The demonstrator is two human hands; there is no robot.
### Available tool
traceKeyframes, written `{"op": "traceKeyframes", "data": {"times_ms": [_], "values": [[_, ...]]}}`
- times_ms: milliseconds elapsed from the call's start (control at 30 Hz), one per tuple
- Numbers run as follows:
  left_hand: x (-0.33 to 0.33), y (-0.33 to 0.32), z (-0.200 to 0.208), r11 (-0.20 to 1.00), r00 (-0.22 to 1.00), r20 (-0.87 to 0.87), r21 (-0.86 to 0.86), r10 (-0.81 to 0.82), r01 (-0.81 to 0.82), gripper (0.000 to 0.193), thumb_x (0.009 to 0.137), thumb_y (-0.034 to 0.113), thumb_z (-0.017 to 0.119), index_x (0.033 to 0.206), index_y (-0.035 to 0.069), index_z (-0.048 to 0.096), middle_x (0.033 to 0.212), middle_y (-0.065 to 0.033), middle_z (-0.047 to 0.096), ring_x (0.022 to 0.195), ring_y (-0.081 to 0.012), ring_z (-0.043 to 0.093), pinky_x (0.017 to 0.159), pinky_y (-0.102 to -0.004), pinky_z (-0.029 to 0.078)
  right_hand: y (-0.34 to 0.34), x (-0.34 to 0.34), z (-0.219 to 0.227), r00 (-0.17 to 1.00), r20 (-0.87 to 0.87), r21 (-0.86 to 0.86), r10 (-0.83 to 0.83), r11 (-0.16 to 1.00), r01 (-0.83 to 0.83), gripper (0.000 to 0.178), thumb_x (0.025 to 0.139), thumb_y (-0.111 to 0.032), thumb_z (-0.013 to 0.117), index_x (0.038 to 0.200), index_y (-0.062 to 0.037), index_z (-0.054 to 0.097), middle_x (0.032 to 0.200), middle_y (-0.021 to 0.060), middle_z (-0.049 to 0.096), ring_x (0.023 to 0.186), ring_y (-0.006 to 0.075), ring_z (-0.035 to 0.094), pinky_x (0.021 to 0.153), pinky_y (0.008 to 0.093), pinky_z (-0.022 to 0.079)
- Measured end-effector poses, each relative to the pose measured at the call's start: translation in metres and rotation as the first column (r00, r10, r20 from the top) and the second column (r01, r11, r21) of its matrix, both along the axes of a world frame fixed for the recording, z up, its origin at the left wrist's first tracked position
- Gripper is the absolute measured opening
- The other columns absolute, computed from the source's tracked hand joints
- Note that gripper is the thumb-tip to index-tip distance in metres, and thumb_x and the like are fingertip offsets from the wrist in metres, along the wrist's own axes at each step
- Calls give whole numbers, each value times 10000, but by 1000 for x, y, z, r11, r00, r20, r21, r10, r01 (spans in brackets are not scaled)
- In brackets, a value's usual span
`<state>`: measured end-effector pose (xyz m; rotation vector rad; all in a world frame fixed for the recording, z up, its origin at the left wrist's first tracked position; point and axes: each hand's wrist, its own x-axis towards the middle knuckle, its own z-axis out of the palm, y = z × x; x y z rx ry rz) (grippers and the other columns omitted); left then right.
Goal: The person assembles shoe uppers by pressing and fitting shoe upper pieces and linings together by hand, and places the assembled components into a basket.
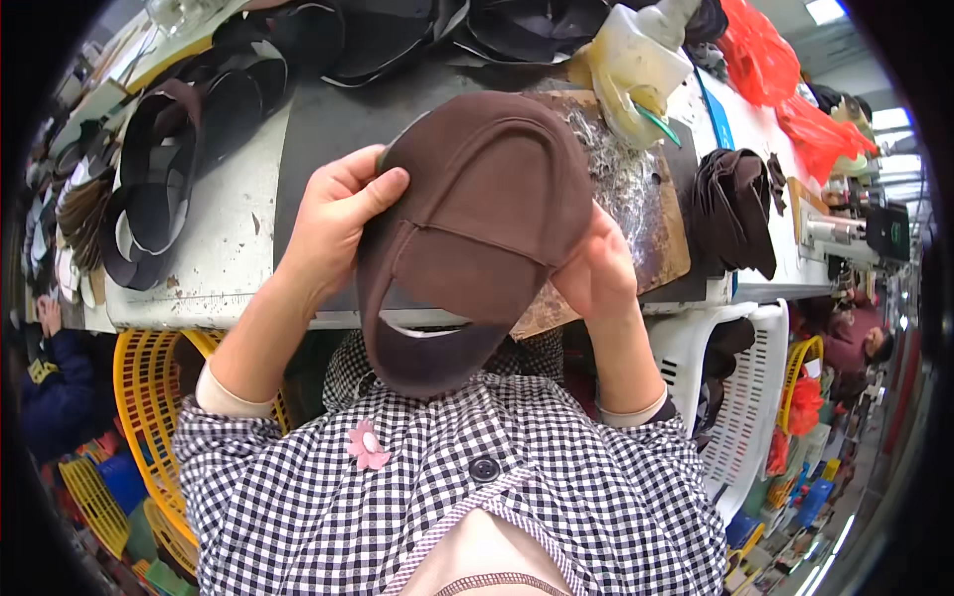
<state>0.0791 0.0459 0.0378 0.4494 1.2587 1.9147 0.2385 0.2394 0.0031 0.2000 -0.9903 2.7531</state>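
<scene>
A brown fabric cap [477, 228] with a stiff visor is held up in front of my chest, over the near edge of the workbench. My left hand [338, 219] grips its left side, thumb lying across the crown. My right hand [596, 268] holds the right side, fingers tucked behind the fabric. The visor points down toward my checked smock, and a pale lining shows in the gap above it.
The workbench [229, 238] carries stacked dark visor pieces [159, 169] at left, a worn glue-stained board [646, 219], a yellowed plastic jug [636, 60] and a pile of brown fabric [735, 209]. Yellow baskets [149, 397] and a white basket [735, 377] stand below. Another person [865, 343] sits at far right.
</scene>
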Motion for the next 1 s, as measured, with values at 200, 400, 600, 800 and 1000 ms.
{"op": "traceKeyframes", "data": {"times_ms": [200,400,600,800,1000], "values": [[0,7,-20,998,989,145,49,27,-35,241,894,164,585,1050,-20,591,948,-45,647,819,-88,602,756,-219,488,13,-2,13,969,242,-171,38,985,4,442,880,-89,560,1278,36,413,1221,134,539,1094,215,553,930,358,458],[-10,41,-10,984,930,-359,-176,-80,17,302,915,289,550,1107,56,556,1025,-52,647,938,-102,583,766,-198,398,74,21,72,901,-107,544,-419,734,407,359,756,37,654,1105,45,571,1008,98,645,906,164,617,853,287,485],[-103,87,-4,919,542,-839,-246,-43,-309,327,900,100,541,1210,0,509,1191,-105,554,1098,-183,529,948,-291,395,217,101,151,196,-557,642,-807,-268,719,171,728,36,709,889,12,656,771,55,670,611,107,599,583,242,483],[-71,115,-9,900,648,-704,-432,-291,-65,301,861,62,554,1157,7,557,1061,-73,597,991,-143,556,849,-271,438,302,185,42,656,205,960,-726,280,11,418,647,178,484,959,-16,683,917,77,683,852,137,618,802,287,485],[-76,117,-13,915,683,-686,-399,-251,-65,256,879,67,557,1115,-30,575,1004,-72,633,945,-133,587,837,-255,453,323,197,61,449,-56,690,-892,290,663,665,662,-216,557,1302,-53,474,1318,103,498,1220,231,430,956,432,341]]}}
